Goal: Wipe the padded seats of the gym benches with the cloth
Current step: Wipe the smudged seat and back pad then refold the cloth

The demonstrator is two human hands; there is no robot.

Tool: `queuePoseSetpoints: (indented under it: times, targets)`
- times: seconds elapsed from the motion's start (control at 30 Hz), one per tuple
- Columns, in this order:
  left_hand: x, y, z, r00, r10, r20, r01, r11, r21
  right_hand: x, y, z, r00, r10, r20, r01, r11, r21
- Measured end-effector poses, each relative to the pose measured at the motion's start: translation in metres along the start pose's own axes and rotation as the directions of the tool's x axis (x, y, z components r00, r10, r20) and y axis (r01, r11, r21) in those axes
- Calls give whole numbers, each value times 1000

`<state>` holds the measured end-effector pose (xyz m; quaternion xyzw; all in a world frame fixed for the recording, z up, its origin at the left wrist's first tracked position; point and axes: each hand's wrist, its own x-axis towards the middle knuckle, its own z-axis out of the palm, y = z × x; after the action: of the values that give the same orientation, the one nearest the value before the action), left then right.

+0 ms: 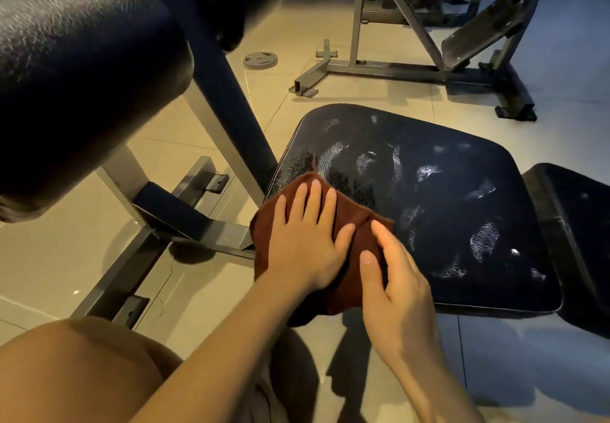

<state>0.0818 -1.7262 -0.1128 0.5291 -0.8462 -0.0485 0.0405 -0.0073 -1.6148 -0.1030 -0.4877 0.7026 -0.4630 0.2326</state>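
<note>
Cloth (pixel 359 244), rust-brown and nappy, folded thick, lying on near-left corner of padded seat (pixel 429 211) and drooping over its front edge. Head view. Left hand (pixel 305 241) pressed flat on top, fingers straight and spread, probably to load a broad patch for wiping. Right hand (pixel 392 277) beside it, fingers loosely bent, fingertips touching cloth's right fold, apparently steadying; nothing gripped. Seat: dark glossy vinyl, rounded corners, crazed and scuffed pale in patches. Roller pad (pixel 82 69) upper left, pebbled black upholstery. Floor (pixel 198 290) tiled, beige.
</note>
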Motion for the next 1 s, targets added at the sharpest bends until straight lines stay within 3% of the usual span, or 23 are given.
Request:
queuePoseSetpoints:
  times: [0.2, 0.3, 0.37, 0.4, 0.47, 0.57, 0.67, 0.87, 1.0]
  targets:
    - [59, 14, -2, 990, 110, 83, -110, 994, -4, 8, -9, -10, 996, 78, -45, -76, 995, 58]
    - [50, 9, -12, 982, 190, 11, -178, 939, -293, 22, -24, -7, 994, 110, 24, -109, 994, -31]
    - [34, -2, -26, 987, 84, -139, -150, 800, -581, 44, -31, 4, 993, 67, 97, -56, 991, -119]
    - [25, -10, -33, 980, -27, -199, -111, 754, -648, 59, -32, 13, 992, 47, 119, -22, 979, -201]
    - [5, -31, -45, 946, -220, -240, 15, 765, -644, 89, -27, 36, 985, 94, 147, -18, 893, -450]
    - [-21, -69, -50, 923, -362, -128, 164, 673, -722, 114, -20, 64, 971, 161, 179, 10, 715, -699]
    - [-32, -80, -53, 904, -424, -49, 210, 542, -814, 118, -22, 75, 961, 91, 260, 139, 657, -741]
    - [-16, -65, -58, 896, -413, -160, 108, 553, -826, 57, -21, 78, 889, -173, 425, 427, 652, -627]
    - [-3, -65, -49, 917, -331, -221, 45, 638, -768, 31, -8, 66, 901, -242, 360, 424, 666, -614]
